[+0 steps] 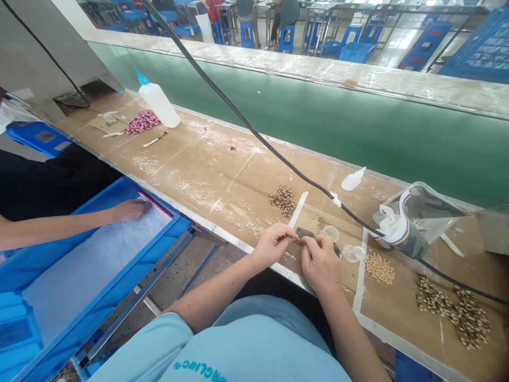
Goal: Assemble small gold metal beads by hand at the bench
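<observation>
My left hand [274, 244] is closed in a pinch, thumb and forefinger together near the table's front edge. Close beside it, my right hand [322, 262] pinches too, and the fingertips of both hands nearly meet over a tiny piece too small to name. Just behind the fingertips lies a dark grey pad [305, 233]. A clear round cup [330, 232] and a second clear dish [353, 253] stand by my right hand. Beyond my left hand is a pile of small brown-and-gold pieces [282, 200]. Pale beige beads [379, 267] lie to the right.
Dark-and-gold pieces [469, 318] are heaped at the far right. A black cable [238, 114] hangs across the view. A white bottle [161, 103] and pink-purple pieces [141, 122] sit at the left. Another person's hand [133, 209] reaches into a blue bin [131, 260].
</observation>
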The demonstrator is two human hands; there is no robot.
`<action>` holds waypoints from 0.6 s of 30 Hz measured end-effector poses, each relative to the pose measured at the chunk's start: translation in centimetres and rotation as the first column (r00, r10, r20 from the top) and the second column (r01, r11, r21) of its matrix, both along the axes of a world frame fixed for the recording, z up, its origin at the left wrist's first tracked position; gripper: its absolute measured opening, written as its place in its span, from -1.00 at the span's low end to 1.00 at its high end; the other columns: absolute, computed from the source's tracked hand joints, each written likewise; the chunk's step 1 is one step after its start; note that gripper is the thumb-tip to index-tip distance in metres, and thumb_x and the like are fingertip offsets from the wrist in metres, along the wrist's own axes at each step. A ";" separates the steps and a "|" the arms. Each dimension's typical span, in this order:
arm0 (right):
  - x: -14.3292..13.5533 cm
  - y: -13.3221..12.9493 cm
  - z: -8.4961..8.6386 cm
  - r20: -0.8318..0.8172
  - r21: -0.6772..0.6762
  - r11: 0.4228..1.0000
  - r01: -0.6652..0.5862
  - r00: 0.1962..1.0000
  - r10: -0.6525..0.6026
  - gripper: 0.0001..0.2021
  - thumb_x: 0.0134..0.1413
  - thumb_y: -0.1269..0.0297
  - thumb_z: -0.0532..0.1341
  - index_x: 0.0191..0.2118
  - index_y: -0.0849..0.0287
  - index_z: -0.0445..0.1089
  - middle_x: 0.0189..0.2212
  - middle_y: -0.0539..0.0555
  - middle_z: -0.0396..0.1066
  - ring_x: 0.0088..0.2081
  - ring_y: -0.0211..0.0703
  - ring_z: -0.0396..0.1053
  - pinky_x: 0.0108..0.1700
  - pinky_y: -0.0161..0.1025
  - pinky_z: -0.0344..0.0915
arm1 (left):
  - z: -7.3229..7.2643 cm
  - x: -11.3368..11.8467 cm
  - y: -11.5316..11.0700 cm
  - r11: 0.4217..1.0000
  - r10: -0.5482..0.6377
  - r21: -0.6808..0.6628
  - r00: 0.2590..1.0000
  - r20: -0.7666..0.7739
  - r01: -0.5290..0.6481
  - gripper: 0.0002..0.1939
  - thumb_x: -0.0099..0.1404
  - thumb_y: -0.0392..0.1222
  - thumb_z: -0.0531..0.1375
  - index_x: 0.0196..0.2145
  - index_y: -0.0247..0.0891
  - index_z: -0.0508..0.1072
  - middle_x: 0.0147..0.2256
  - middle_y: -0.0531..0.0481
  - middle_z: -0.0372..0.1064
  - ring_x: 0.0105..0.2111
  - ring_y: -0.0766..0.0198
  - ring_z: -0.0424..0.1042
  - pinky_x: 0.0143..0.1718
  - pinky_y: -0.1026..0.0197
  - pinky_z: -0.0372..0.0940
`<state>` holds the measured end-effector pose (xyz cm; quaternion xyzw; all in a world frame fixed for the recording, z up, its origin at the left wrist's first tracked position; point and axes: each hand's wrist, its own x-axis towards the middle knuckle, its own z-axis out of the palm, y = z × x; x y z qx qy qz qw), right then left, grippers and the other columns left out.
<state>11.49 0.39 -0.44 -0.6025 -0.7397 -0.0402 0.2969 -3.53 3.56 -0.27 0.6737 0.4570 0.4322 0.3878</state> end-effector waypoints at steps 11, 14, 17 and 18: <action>0.3 -0.1 0.1 -0.125 0.108 0.990 -0.086 0.987 0.099 -0.79 0.13 0.45 0.02 -0.33 0.15 0.39 -0.24 0.09 0.38 -0.25 -0.25 0.37 -0.22 -0.31 0.31 | -0.4 0.2 -0.3 0.967 0.058 -0.251 0.938 0.341 0.031 -0.89 0.12 -0.19 0.25 -0.44 -0.29 0.49 -0.40 -0.05 0.48 -0.34 0.29 0.44 -0.22 0.23 0.35; 0.3 0.0 0.2 -0.127 0.101 0.986 -0.130 0.982 0.142 -0.81 0.09 0.45 0.04 -0.27 0.18 0.38 -0.30 0.10 0.40 -0.22 -0.19 0.36 -0.14 -0.24 0.31 | -0.2 0.2 -0.2 0.961 0.067 -0.275 0.931 0.359 0.036 -0.89 0.09 -0.20 0.26 -0.45 -0.30 0.49 -0.40 -0.05 0.48 -0.34 0.29 0.44 -0.21 0.23 0.35; 0.3 0.0 0.0 -0.082 0.094 0.989 -0.114 0.989 0.122 -0.81 0.10 0.39 0.08 -0.20 0.20 0.39 -0.31 0.12 0.38 -0.24 -0.15 0.33 -0.16 -0.21 0.30 | -0.2 0.3 -0.2 0.959 0.075 -0.282 0.927 0.367 0.034 -0.88 0.09 -0.19 0.27 -0.46 -0.31 0.49 -0.40 -0.05 0.48 -0.34 0.29 0.44 -0.21 0.23 0.35; 0.3 0.0 -0.1 -0.070 0.092 0.990 -0.110 0.991 0.117 -0.80 0.12 0.38 0.08 -0.17 0.19 0.39 -0.32 0.11 0.37 -0.25 -0.16 0.32 -0.16 -0.21 0.30 | -0.3 0.3 -0.2 0.958 0.076 -0.283 0.927 0.366 0.033 -0.87 0.09 -0.18 0.27 -0.46 -0.31 0.49 -0.40 -0.05 0.48 -0.35 0.29 0.44 -0.21 0.22 0.35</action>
